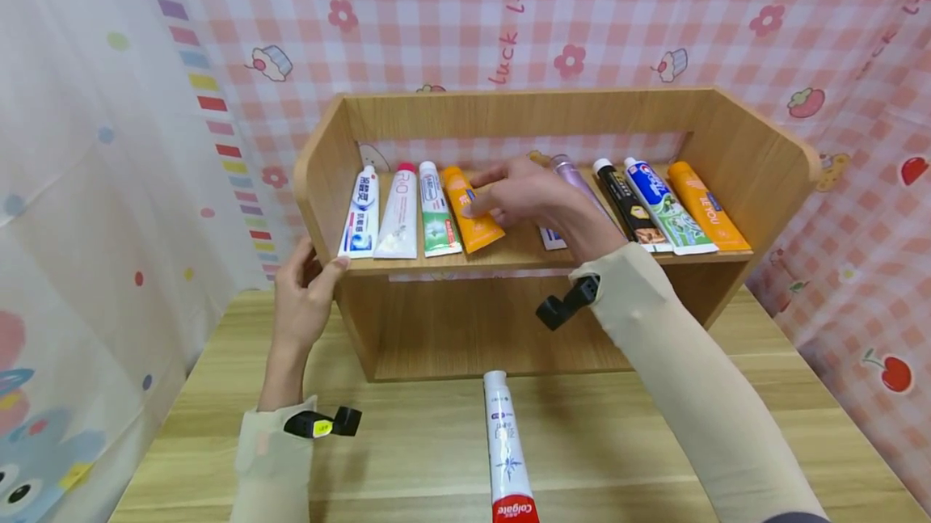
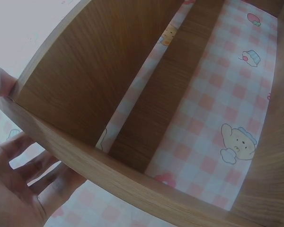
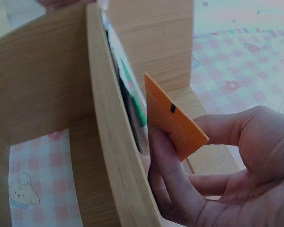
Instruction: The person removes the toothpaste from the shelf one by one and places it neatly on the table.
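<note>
Pinching the orange toothpaste tube (image 1: 473, 212) on the wooden shelf (image 1: 756, 159), the right hand (image 1: 534, 204) seems mid-placement; the left hand (image 1: 301, 297) grips the shelf's left edge. Next likely needs straightening, then release.

gap on shelf (image 1: 520, 252) between orange tube (image 1: 473, 209) and purple tube (image 1: 575, 183)

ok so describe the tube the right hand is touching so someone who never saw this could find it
Start at the wooden shelf unit on the table. On its upper shelf lies a row of toothpaste tubes; the right hand touches the orange tube, fourth from the left. Another orange tube lies at the far right end; this one sits beside the green and white tube.
</note>
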Action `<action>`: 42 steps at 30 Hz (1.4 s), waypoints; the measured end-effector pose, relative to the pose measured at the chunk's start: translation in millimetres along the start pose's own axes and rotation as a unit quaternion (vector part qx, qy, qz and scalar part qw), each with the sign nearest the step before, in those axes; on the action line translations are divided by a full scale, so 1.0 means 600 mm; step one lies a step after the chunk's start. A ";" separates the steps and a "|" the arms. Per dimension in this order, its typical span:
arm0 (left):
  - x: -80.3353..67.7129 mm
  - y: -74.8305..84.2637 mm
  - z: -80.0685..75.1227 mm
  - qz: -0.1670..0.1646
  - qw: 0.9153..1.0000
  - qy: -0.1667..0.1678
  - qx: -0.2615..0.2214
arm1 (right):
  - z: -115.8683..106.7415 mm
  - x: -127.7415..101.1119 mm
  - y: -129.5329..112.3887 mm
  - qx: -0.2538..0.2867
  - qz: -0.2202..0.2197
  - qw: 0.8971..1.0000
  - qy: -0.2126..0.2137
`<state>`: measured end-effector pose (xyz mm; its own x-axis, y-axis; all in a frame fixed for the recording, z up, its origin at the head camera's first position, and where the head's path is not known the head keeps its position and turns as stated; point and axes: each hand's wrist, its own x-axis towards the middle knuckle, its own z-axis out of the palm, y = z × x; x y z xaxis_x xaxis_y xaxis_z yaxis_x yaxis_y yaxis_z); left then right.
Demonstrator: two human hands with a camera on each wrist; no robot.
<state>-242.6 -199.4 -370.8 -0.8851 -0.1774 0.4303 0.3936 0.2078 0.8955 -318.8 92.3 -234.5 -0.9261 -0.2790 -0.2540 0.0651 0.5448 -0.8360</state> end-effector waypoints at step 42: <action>0.000 -0.002 -0.003 -0.003 1.000 0.000 -0.002 | 0.015 -0.053 0.052 0.118 -0.080 0.990 0.003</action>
<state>-242.7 -201.2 -371.9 -0.8874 -0.1783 0.4252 0.3898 0.2023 0.8984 -283.9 111.2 -257.0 -0.9338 -0.3414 -0.1071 0.0022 0.2937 -0.9559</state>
